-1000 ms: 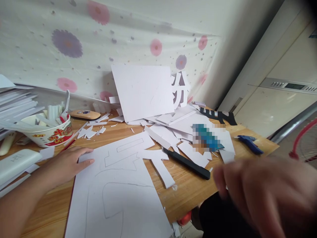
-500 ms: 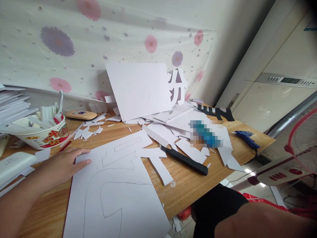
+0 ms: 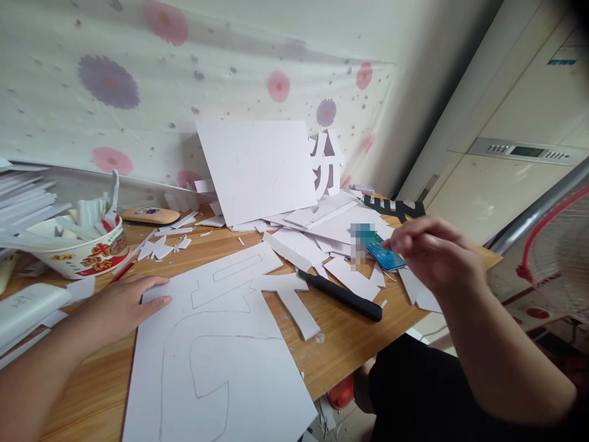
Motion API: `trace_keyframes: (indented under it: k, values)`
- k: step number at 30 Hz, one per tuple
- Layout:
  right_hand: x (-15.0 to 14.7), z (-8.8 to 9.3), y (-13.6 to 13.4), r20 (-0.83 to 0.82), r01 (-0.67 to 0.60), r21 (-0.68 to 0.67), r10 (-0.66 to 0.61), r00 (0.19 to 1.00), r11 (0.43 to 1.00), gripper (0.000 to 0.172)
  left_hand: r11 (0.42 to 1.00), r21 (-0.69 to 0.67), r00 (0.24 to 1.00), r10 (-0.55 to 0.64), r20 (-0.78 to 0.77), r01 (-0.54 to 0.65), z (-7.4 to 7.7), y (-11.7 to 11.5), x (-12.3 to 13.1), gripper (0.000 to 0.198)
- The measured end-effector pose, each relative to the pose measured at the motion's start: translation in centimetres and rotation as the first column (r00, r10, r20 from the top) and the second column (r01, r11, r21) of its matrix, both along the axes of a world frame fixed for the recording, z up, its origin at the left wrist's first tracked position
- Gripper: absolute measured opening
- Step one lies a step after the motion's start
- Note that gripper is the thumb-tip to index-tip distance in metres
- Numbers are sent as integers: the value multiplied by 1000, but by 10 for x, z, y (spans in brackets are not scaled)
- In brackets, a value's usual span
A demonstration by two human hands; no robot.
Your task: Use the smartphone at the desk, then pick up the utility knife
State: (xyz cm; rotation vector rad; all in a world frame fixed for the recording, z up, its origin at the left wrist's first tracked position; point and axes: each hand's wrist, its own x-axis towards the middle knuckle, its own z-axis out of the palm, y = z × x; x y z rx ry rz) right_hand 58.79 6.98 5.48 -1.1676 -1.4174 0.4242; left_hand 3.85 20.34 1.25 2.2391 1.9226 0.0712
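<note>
My left hand (image 3: 131,304) lies at the left edge of a white foam board (image 3: 243,380), thumb and forefinger apart on its upper left corner. Pencil outlines of a large character cover the board. My right hand (image 3: 444,261) is over the table's right side, fingers curled in, with nothing visible in them. Its fingertips are at the edge of a phone (image 3: 384,252) with a lit blue screen, partly blurred out; whether they touch it I cannot tell. Between board and phone lie a black-handled tool (image 3: 343,298) and a white cut-out strip (image 3: 294,304).
White offcuts (image 3: 354,276) pile up behind the board, below an upright white panel (image 3: 257,169) and cut-out characters (image 3: 327,162). At left stand a paper bowl (image 3: 87,248) of scraps and a white case (image 3: 34,310). Black cut-out pieces (image 3: 398,207) lie at the back right.
My right hand has come into view from the lower right and reached the phone, covering the blue glue gun seen before. My left hand and the board have stayed in place; the view has shifted slightly.
</note>
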Motion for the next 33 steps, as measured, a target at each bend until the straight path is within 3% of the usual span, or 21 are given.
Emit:
trace_keyframes:
  k: [1, 4, 8, 20, 27, 33]
  values:
    - [12, 0, 16, 70, 147, -50, -144, 987, 988, 27, 1000, 8, 1000, -7, 2, 7, -1, 1, -1, 85]
    - [48, -16, 42, 218, 332, -145, -297, 930, 932, 18, 1000, 18, 1000, -14, 6, 14, -2, 3, -2, 84]
    - [75, -41, 41, 432, 450, -201, -334, 838, 870, 12, 1000, -7, 1000, 5, 0, -5, 3, 0, 3, 88]
    - [68, -45, 42, 660, 439, -199, -211, 721, 876, 19, 1000, -14, 1000, -6, -8, 6, -3, 5, -3, 89]
    - [66, -48, 45, 679, 452, -172, -227, 698, 875, 22, 999, 33, 999, -23, 27, 22, 1, 2, 0, 81]
    - [64, -41, 43, 647, 501, -118, -317, 694, 857, 24, 998, 33, 998, -51, 21, 50, -9, 8, -9, 76]
